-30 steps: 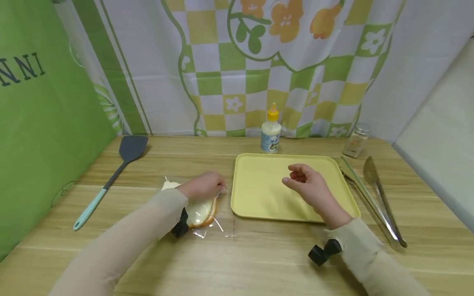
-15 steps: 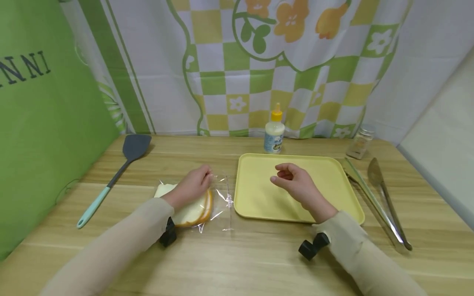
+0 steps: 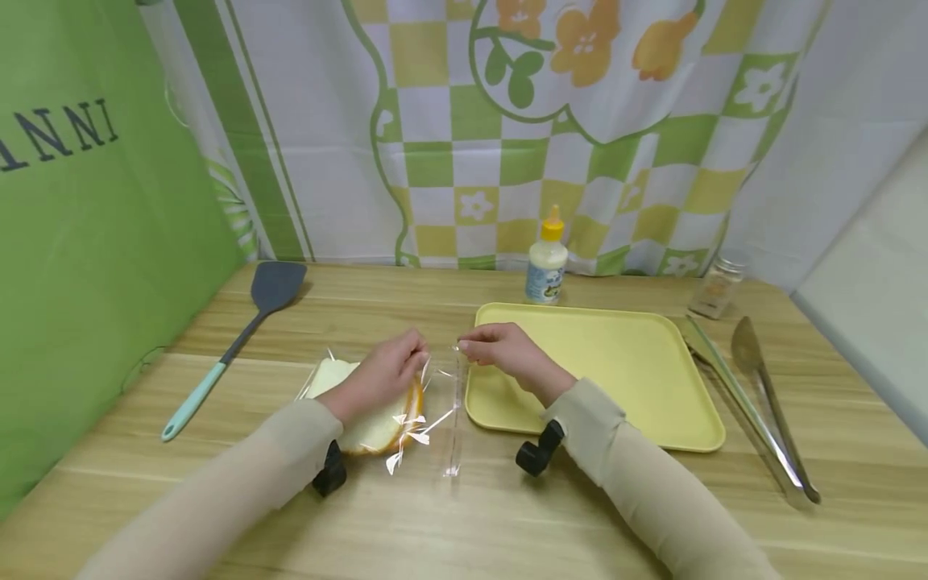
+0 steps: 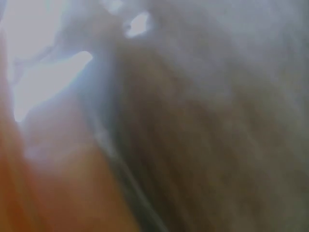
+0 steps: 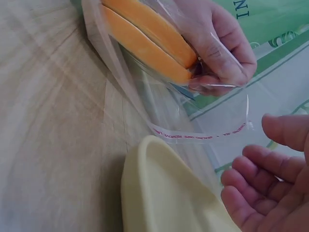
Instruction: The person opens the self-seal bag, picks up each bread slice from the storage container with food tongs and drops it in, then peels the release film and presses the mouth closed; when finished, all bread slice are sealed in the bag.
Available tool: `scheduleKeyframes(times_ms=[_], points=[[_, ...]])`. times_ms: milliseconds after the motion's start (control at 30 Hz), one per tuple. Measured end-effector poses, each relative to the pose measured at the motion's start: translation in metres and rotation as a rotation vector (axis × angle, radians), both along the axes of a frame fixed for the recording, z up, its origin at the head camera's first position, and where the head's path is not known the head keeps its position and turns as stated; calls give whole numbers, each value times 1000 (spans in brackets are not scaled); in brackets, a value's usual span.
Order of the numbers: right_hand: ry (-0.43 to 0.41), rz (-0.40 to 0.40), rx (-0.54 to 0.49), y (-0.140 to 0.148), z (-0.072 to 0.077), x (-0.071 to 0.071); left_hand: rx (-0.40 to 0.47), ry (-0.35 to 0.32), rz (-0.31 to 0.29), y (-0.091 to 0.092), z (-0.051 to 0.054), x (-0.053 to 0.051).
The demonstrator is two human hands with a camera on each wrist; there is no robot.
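Two bread slices (image 3: 362, 395), one against the other, lie inside a clear plastic bag (image 3: 453, 427) on the table's left half. With curled fingers my left hand (image 3: 384, 370) pinches the bag close to its upper side, over the bread. The right wrist view shows its grip on the film beside the orange crusts (image 5: 149, 43). My right hand (image 3: 511, 354) hovers above the tray's left edge, fingertips close to the bag's mouth. Its thumb and fingers are apart there, the bag's red-printed strip (image 5: 193, 136) just short of them. The left wrist view is blurred.
The yellow tray (image 3: 602, 370) lies right of the bag. Behind it stands a yellow-capped squeeze bottle (image 3: 547, 262). A spice jar (image 3: 718, 286) and metal tongs (image 3: 768, 403) are at the right. A spatula (image 3: 242, 334) lies at the left.
My right hand has moved left from over the tray to the bag's mouth. The left hand lifted and shifted slightly, and the bag's open end now spreads out to the right.
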State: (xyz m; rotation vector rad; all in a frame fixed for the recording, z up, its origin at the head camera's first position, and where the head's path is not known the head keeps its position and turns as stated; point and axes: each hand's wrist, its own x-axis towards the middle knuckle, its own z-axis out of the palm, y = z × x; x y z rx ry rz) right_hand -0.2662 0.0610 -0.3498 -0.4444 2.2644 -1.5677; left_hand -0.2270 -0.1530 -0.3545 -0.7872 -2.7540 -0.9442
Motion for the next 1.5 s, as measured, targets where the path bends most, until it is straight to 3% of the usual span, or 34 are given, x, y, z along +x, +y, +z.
scheduleKeyframes(times_ms=[233,400,600,967,1100,1500], points=[[-24,60,-63,-11,-7,-7,9,3,-20,2,1,1],[62,74,-52,-14,-8,-7,-3,1,-31,0,0,0],[139,67,-23,-14,-10,-7,11,-23,-1,0,0,-1],[150,44,-39,-9,-15,-3,-29,-26,14,0,0,-5],[160,45,-36,-6,-15,-2,-32,3,-2,1,-1,-6],[110,47,-53,0,-20,-4,-28,31,-11,2,-8,-11]])
